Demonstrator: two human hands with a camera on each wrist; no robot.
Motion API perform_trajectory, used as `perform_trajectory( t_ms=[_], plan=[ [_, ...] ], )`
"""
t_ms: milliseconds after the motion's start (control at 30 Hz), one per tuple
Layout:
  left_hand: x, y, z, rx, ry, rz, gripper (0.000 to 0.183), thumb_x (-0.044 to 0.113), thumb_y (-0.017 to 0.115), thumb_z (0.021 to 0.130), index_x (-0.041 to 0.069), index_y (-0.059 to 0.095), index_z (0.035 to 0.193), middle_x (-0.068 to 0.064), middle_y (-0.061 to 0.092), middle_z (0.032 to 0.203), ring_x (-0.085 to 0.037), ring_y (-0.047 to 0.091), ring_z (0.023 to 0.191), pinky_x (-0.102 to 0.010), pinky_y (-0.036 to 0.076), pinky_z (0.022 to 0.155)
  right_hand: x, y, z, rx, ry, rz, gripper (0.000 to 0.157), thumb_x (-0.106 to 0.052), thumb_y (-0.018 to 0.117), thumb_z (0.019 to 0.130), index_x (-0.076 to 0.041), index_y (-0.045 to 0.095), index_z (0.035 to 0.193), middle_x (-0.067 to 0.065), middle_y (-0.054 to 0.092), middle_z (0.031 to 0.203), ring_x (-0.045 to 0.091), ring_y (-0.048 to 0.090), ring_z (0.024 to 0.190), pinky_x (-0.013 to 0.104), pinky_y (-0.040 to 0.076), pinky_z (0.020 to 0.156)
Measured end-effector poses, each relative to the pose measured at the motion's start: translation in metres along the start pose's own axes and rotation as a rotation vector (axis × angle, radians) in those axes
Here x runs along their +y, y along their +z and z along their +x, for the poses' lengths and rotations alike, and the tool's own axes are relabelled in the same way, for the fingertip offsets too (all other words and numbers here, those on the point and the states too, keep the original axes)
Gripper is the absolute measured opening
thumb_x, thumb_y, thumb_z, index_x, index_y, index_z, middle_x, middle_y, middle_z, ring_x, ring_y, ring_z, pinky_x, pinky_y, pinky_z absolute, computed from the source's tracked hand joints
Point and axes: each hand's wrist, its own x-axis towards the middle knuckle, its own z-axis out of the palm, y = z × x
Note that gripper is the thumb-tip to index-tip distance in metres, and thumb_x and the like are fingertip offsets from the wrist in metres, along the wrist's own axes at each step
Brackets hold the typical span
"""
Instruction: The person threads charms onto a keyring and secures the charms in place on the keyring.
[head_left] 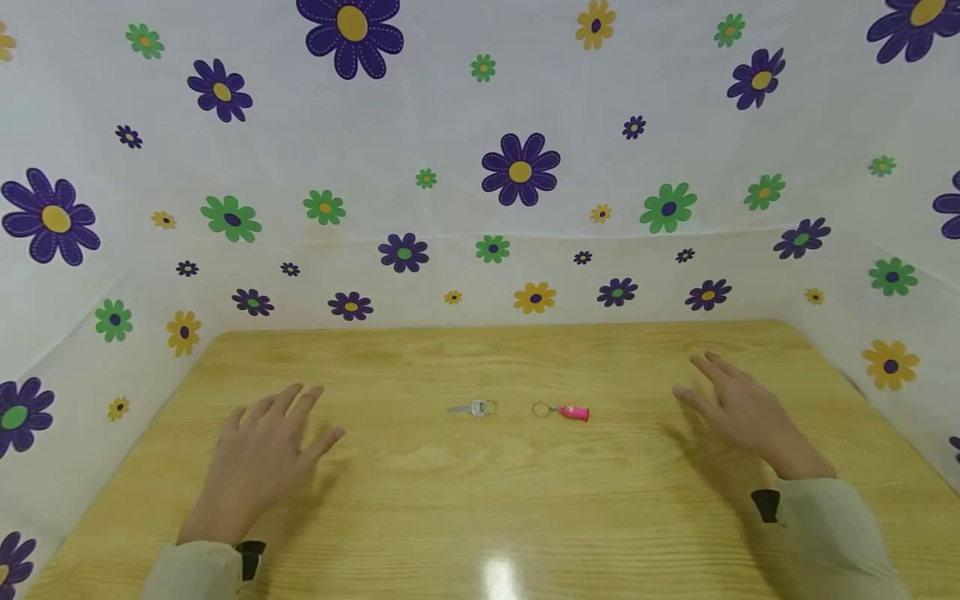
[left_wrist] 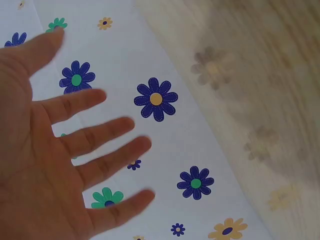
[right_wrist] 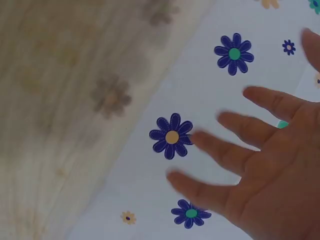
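Note:
A silver key (head_left: 472,408) with a small ring lies flat near the middle of the wooden table, its blade pointing left. Just right of it is a keyring (head_left: 541,409) joined to a pink cylindrical fob (head_left: 575,412). My left hand (head_left: 258,458) is over the table's left side, fingers spread and holding nothing; its palm (left_wrist: 40,165) shows in the left wrist view. Over the right side my right hand (head_left: 742,412) is likewise spread with nothing in it, and its palm (right_wrist: 285,175) appears in the right wrist view. Both hands are apart from the key and the fob.
The wooden table (head_left: 420,517) has a glossy top with a bright reflection at the front. White cloth (head_left: 435,100) printed with purple, green and yellow flowers stands behind it and along both sides.

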Motion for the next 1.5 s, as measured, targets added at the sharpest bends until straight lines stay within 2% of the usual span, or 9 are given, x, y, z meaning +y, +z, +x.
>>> perform_trajectory(
  t_ms=[67,133,233,333,433,667,933,1333,1500],
  plan=[
    [0.001,-0.003,0.005,0.003,0.034,-0.022,0.057,0.047,0.062,0.1,0.004,0.06,0.138,-0.024,0.062,0.13,-0.045,0.063,0.11,-0.066,0.047,0.088,0.0,-0.004,0.004,0.007,-0.023,0.058,0.065,-0.038,0.05,0.107,0.015,0.042,0.143,0.042,0.044,0.141,0.06,0.049,0.121,0.071,0.042,0.092],
    [0.001,-0.006,0.01,-0.012,0.045,-0.078,0.049,0.04,0.065,0.1,0.003,0.064,0.131,-0.024,0.066,0.124,-0.042,0.067,0.099,-0.06,0.053,0.08,0.0,-0.009,0.009,0.015,-0.033,0.14,0.056,-0.031,0.054,0.107,0.016,0.049,0.137,0.038,0.056,0.129,0.053,0.06,0.108,0.061,0.051,0.085],
    [0.001,-0.008,0.015,-0.043,0.031,-0.175,0.043,0.036,0.064,0.101,0.002,0.067,0.126,-0.022,0.069,0.119,-0.037,0.07,0.093,-0.055,0.056,0.075,-0.002,-0.015,0.016,0.006,-0.023,0.281,0.048,-0.024,0.055,0.107,0.016,0.053,0.134,0.034,0.063,0.12,0.043,0.067,0.099,0.046,0.058,0.076],
    [0.0,-0.008,0.019,-0.078,0.02,-0.266,0.042,0.037,0.061,0.103,0.002,0.068,0.125,-0.018,0.071,0.115,-0.033,0.069,0.095,-0.055,0.055,0.078,-0.004,-0.018,0.021,-0.047,0.014,0.434,0.047,-0.023,0.054,0.107,0.016,0.051,0.134,0.032,0.064,0.121,0.033,0.07,0.096,0.036,0.059,0.074],
    [0.001,-0.007,0.024,-0.107,0.022,-0.338,0.045,0.041,0.057,0.105,0.003,0.068,0.125,-0.013,0.072,0.112,-0.031,0.067,0.099,-0.055,0.053,0.082,-0.005,-0.018,0.023,-0.11,0.058,0.546,0.049,-0.024,0.053,0.108,0.016,0.049,0.136,0.031,0.062,0.125,0.029,0.07,0.098,0.036,0.059,0.077],
    [0.001,-0.003,0.036,-0.152,0.066,-0.45,0.043,0.036,0.055,0.106,0.001,0.068,0.126,-0.012,0.071,0.115,-0.031,0.067,0.101,-0.054,0.052,0.086,-0.004,-0.015,0.031,-0.236,0.061,0.665,0.053,-0.026,0.049,0.109,0.016,0.042,0.141,0.029,0.058,0.131,0.033,0.066,0.109,0.042,0.057,0.086],
    [0.006,0.007,0.046,-0.193,0.094,-0.566,0.041,0.03,0.053,0.107,-0.003,0.065,0.129,-0.011,0.071,0.113,-0.027,0.065,0.099,-0.051,0.052,0.085,-0.006,-0.01,0.036,-0.272,0.084,0.724,0.051,-0.028,0.05,0.109,0.013,0.046,0.139,0.025,0.062,0.128,0.034,0.066,0.11,0.043,0.056,0.088],
    [0.006,0.008,0.056,-0.221,0.079,-0.636,0.042,0.029,0.051,0.108,-0.004,0.063,0.132,-0.016,0.07,0.115,-0.029,0.064,0.102,-0.054,0.05,0.09,-0.012,-0.006,0.048,-0.32,0.078,0.773,0.053,-0.028,0.051,0.109,0.015,0.046,0.137,0.028,0.061,0.127,0.034,0.067,0.107,0.043,0.057,0.086],
    [0.001,0.013,0.061,-0.285,0.065,-0.743,0.044,0.029,0.049,0.109,-0.005,0.06,0.134,-0.016,0.069,0.114,-0.026,0.065,0.1,-0.052,0.052,0.089,-0.016,-0.005,0.052,-0.349,0.077,0.797,0.051,-0.028,0.053,0.108,0.015,0.048,0.134,0.029,0.062,0.128,0.035,0.067,0.107,0.045,0.056,0.087]
  ],
)
